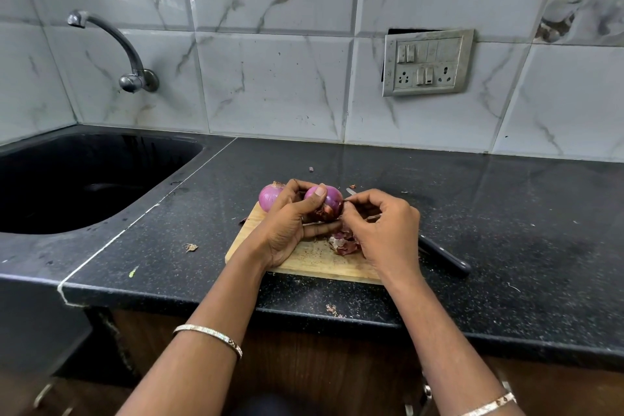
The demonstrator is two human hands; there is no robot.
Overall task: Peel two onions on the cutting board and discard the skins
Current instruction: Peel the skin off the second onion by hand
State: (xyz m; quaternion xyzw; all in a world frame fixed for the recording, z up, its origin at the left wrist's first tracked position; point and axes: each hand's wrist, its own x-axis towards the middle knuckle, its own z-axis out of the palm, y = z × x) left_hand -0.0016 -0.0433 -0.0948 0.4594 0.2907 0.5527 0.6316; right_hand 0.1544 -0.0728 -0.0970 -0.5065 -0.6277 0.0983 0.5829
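Observation:
A wooden cutting board [314, 260] lies on the black counter. My left hand [290, 226] grips a purple onion [329, 203] above the board, thumb on its top. My right hand [381, 226] pinches a strip of skin at the onion's right side. A second purple onion [269, 196] sits on the board's far left corner, just behind my left hand. A small pile of reddish onion skins [344, 242] lies on the board between my hands.
A black-handled knife [442, 258] lies on the counter right of the board, partly hidden by my right hand. A black sink [84, 179] with a wall tap [131, 78] is at the left. Skin scraps [191, 247] dot the black counter [506, 213].

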